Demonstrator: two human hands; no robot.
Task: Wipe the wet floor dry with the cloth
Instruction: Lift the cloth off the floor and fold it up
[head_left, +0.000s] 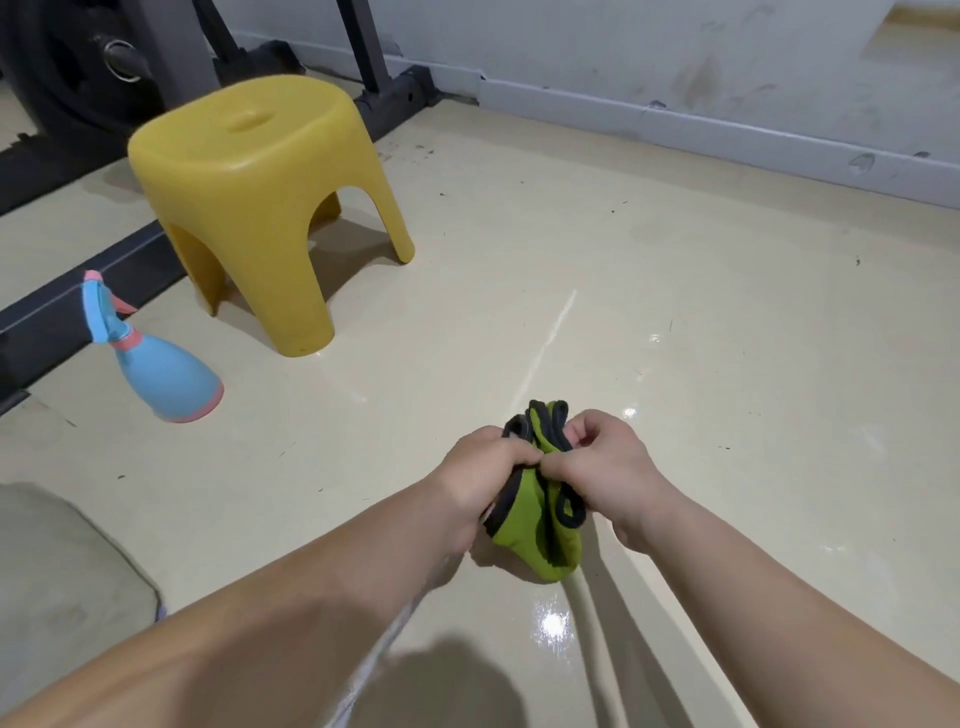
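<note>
Low over the glossy cream floor (675, 291), both bare hands close on a bunched lime-green cloth with dark grey edging (535, 519); the left hand (480, 480) grips the cloth's left side with its fingers curled tight into a fist, and the right hand (605, 467) grips the right side, its fingers likewise folded inward around the fabric. Knuckles of the two hands meet, or very nearly meet, at the middle of the bundle — the cloth runs between them; one twisted end sticks up and away past the fingertips, the larger green lobe hangs down below the hands toward the person. Whether that lower lobe touches the floor cannot be told, though its shadow lies just beneath it.

Wet streaks and bright glints show on the floor around the hands; one long shiny line runs away from the cloth toward the wall, and a bright patch sits nearer the person, below the cloth.

Well apart to the left stands a yellow moulded plastic stool with four legs (260, 187); nearer the left edge a light blue spray bottle with pink trim (156, 369) stands on the floor, beside a dark metal frame bar (78, 296). A grey skirting board (727, 130) runs along the far wall — a grey mat corner (57, 582) lies at lower left.
</note>
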